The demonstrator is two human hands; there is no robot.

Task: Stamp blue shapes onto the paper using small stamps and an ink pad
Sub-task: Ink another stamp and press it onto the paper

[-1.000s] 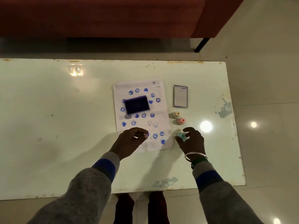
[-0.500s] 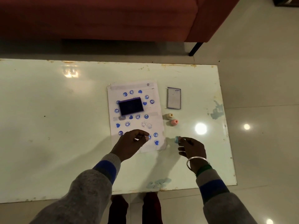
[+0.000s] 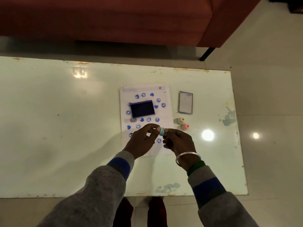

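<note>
A white paper [image 3: 165, 112] with several blue smiley and heart prints lies on the table. The open dark blue ink pad [image 3: 142, 109] rests on the paper's upper half. Both hands meet above the paper's lower part, pinching a small light blue stamp [image 3: 162, 131] between their fingertips. My left hand [image 3: 142, 141] holds it from the left and my right hand [image 3: 177, 141] from the right. The hands hide some prints on the lower paper.
The ink pad's lid [image 3: 185, 102] lies right of the paper. A cream stamp [image 3: 180, 120] and a pink stamp [image 3: 185, 126] stand below it. The pale glass table [image 3: 65, 128] ends at a rusty right edge. A red sofa [image 3: 114, 18] stands behind.
My right hand lifted the light blue stamp from the table right of the paper and carried it left. My left hand rose to meet it, and both now pinch the stamp.
</note>
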